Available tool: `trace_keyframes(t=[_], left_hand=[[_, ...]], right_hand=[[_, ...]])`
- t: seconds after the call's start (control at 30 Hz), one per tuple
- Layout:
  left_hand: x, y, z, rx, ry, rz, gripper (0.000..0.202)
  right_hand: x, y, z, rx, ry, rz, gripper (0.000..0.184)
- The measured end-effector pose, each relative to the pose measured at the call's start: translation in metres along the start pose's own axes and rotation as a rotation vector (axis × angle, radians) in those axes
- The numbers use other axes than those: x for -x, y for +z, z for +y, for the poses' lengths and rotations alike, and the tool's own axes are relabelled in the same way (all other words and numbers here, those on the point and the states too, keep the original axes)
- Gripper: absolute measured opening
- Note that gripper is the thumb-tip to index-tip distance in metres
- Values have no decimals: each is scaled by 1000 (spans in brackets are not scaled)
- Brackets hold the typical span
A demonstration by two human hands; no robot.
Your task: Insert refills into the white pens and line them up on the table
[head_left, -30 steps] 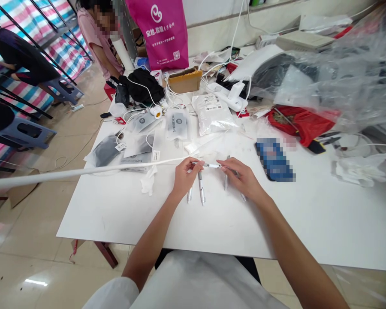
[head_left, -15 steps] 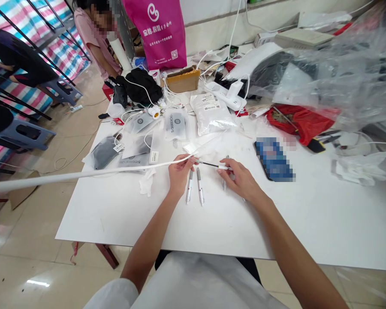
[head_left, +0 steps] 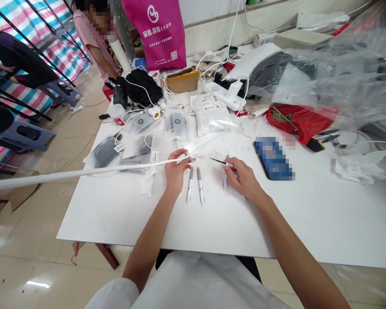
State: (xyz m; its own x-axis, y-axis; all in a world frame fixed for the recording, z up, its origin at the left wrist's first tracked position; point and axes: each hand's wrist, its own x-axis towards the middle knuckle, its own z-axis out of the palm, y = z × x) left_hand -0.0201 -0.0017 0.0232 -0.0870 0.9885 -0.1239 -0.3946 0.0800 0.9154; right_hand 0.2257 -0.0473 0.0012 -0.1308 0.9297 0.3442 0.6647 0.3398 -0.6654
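My right hand (head_left: 243, 172) is closed around the white barrel of a ballpoint pen (head_left: 230, 165), whose thin dark refill (head_left: 217, 161) sticks out bare toward the left. My left hand (head_left: 176, 171) pinches a small grey pen part (head_left: 191, 159), mostly hidden by the fingers. A gap separates the two hands. Between them on the white table (head_left: 212, 231) lie a silver pen (head_left: 189, 185) and another silver pen (head_left: 200, 186), side by side. More pens lie partly covered under my right hand, one silver pen (head_left: 224, 181) showing beside it.
A white cable (head_left: 116, 169) crosses the view in front of my left hand. A phone (head_left: 273, 159) lies to the right. Several packaged pouches (head_left: 175, 124), a power strip (head_left: 233, 98) and a red bag (head_left: 304, 120) fill the back. A person (head_left: 96, 43) stands beyond the table.
My hands have drawn apart, the left one moving left with the small pen part. The refill's tip, formerly at my left fingers, is now exposed.
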Motion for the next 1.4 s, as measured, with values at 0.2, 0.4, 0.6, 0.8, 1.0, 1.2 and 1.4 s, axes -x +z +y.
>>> trace_keyframes(t=[0.2, 0.4, 0.6, 0.8, 1.0, 1.2, 1.4], left_hand=[[0, 0, -5, 0, -67, -57, 51], [2, 2, -7, -9, -101, -185, 43], [15, 11, -12, -32, -218, -389, 42], [21, 13, -20, -80, -265, -412, 37], [21, 12, -17, -159, -229, -366, 38], [25, 14, -13, -156, -212, -394, 42], [25, 15, -13, -122, -242, -382, 43]], right_hand=[[0, 3, 5, -26, 12, 23, 30], [1, 4, 1, -53, 0, 18, 30], [2, 14, -13, -179, -76, 50, 32], [7, 19, -20, -216, -122, 68, 25], [10, 19, -15, -163, -149, 110, 26], [7, 21, -13, -180, -292, 196, 40], [7, 21, -13, -175, -304, 213, 41]])
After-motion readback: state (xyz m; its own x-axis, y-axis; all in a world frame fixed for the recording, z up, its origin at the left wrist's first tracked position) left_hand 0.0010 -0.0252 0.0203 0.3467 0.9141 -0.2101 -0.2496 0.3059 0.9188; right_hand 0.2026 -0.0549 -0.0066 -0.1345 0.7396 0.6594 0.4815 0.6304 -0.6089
